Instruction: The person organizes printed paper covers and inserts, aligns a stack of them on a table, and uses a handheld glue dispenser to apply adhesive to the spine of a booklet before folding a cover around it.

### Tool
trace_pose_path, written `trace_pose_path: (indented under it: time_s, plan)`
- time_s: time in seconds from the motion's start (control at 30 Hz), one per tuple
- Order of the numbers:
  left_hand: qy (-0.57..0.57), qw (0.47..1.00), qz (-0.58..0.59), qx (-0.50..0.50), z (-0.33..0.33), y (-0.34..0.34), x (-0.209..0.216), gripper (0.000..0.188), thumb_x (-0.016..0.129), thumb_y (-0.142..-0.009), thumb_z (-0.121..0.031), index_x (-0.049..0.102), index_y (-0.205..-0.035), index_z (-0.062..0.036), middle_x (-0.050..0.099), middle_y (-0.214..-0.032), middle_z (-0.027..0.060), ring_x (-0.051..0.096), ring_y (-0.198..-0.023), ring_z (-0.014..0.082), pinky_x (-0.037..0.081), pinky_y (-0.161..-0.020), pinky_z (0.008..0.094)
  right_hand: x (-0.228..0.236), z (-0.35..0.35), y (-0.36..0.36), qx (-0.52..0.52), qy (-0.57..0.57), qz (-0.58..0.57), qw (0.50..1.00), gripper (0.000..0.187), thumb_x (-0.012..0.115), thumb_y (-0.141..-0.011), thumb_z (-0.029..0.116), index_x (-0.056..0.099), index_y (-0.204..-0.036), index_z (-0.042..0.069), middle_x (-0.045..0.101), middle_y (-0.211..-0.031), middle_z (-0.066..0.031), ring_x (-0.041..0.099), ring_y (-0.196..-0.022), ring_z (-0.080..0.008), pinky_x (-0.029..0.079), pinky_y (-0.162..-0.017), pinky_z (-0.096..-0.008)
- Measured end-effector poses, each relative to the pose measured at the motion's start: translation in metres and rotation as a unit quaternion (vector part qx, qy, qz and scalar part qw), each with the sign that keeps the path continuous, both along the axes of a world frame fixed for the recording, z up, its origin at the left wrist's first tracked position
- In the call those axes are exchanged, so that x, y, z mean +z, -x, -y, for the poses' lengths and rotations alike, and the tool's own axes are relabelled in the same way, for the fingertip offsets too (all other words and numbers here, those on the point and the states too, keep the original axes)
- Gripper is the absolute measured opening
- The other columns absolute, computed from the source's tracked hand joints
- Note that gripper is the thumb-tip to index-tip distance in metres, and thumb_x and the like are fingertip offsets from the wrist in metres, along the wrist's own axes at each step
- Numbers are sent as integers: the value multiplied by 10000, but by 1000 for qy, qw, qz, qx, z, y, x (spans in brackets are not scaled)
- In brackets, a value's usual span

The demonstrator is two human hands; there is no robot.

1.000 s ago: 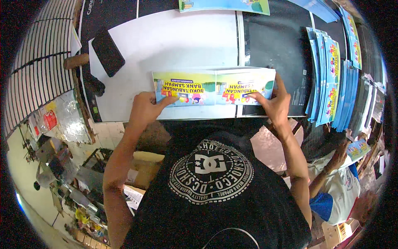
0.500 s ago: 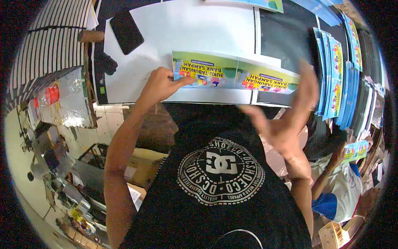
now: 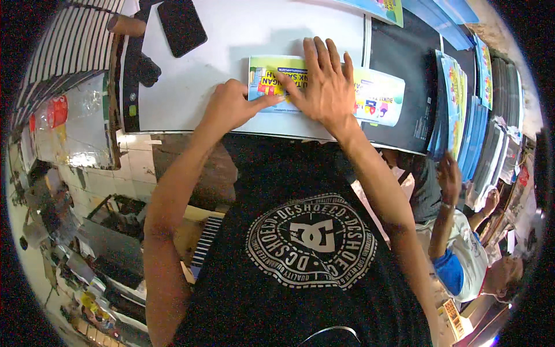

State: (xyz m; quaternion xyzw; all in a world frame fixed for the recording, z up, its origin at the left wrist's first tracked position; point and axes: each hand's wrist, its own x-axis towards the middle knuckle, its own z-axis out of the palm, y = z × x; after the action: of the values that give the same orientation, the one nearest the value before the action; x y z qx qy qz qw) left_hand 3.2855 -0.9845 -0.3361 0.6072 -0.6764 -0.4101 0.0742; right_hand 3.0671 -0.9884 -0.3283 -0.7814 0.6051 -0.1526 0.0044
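Observation:
A long printed cover sheet [image 3: 381, 87], green and pale blue with colourful drawings, lies on the white board [image 3: 214, 69] on the table in front of me. At its left end my left hand [image 3: 226, 107] grips the edge, thumb on top and the other fingers curled. My right hand [image 3: 328, 95] lies flat across the middle of the sheet with its fingers stretched forward and thumb spread to the left. It hides part of the print. The sheet's right end bows slightly.
A black phone [image 3: 182, 28] and a small dark object [image 3: 149, 69] lie at the left of the table, near a wooden cylinder [image 3: 126, 25]. Stacks of printed covers [image 3: 452, 104] stand at the right. Beside them a co-worker's hand [image 3: 449, 178] reaches up. Striped stacks [image 3: 63, 58] fill the far left.
My right hand has come in from the right and flattened onto the sheet's middle. The sheet has gone down against the board. The co-worker's hand has moved up toward the stacks.

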Motion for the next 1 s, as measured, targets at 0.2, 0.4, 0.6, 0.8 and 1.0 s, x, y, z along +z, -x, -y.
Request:
trace_pose_path:
  time_s: [0.2,0.4,0.6,0.8,1.0]
  plan:
    - [-111,993,-49,-9,17,-13,-1,671,760,-759,-637,718,-726,32,607,-546,89,583,-509,173,462,-513,350,-4,1,0,2,-18,-2,1000,844,536,-876,665,487,-1409,13,478,-1457,-213,373,-1410,-388,230,-1151,-604]
    - [178,921,-189,290,29,-36,22,387,677,-936,-449,668,-949,-62,493,-669,-74,444,-605,42,369,-556,215,-1,0,0,0,-36,-22,999,773,522,-906,632,483,-1411,48,467,-1480,-172,385,-1411,-344,246,-1151,-569]
    - [426,787,-396,209,-3,46,98,274,646,-957,-256,619,-1107,-28,587,-880,11,522,-738,101,436,-639,247,-11,1,-1,29,-20,22,999,717,534,-892,632,520,-1319,56,528,-1372,-208,446,-1340,-382,271,-1125,-606]
    - [514,713,-464,107,-23,123,124,482,661,-866,-488,601,-1128,-88,562,-1076,106,535,-973,308,392,-859,461,-4,2,-7,7,-81,-54,995,653,508,-960,482,446,-1455,61,373,-1548,-184,330,-1431,-385,269,-1154,-524]
    - [488,715,-493,83,-24,106,116,566,595,-879,-591,601,-1155,-97,542,-1122,119,514,-1054,337,359,-937,490,-44,14,24,232,81,-226,943,628,488,-982,450,433,-1472,60,364,-1549,-214,284,-1449,-426,204,-1185,-529]
